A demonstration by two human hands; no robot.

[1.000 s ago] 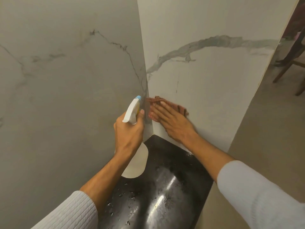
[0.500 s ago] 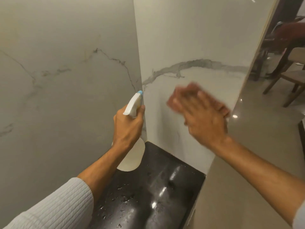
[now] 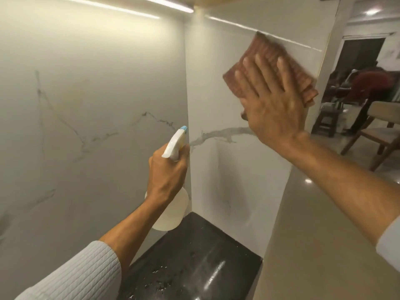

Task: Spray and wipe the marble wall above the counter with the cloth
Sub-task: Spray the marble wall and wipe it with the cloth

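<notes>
Left sleeve (image 3: 71, 273) sits at lower left of the frame, right sleeve (image 3: 389, 241) at the right edge.

Black counter (image 3: 194, 267) at bottom centre: glossy, water droplets scattered on it.

Your left hand (image 3: 167, 172), centre frame, has its fingers wrapped round the neck of the spray bottle (image 3: 174, 210). The bottle is held above the counter, not touching it. Its long axis is near upright, with the top leaning slightly right. The clear body hangs below your fist and the white head with blue nozzle tip sticks out above. The nozzle points up and away, at the corner seam where the two wall panels meet.

Your right hand (image 3: 275, 105), upper right, has its fingers straight and spread, palm pressing the cloth (image 3: 268, 53) flat on the marble wall (image 3: 216, 169). The reddish-brown cloth is folded and sits well above and to the right of the bottle. It lies diagonal to the frame, top corner touching the bright line near the wall's upper edge. It's blurred and half under your hand, so I can't tell its long axis.

The grey vein crosses the wall just below your right wrist.

Far right: glossy floor (image 3: 303, 234), wooden chairs (image 3: 376, 135), dark doorway (image 3: 359, 55).
</notes>
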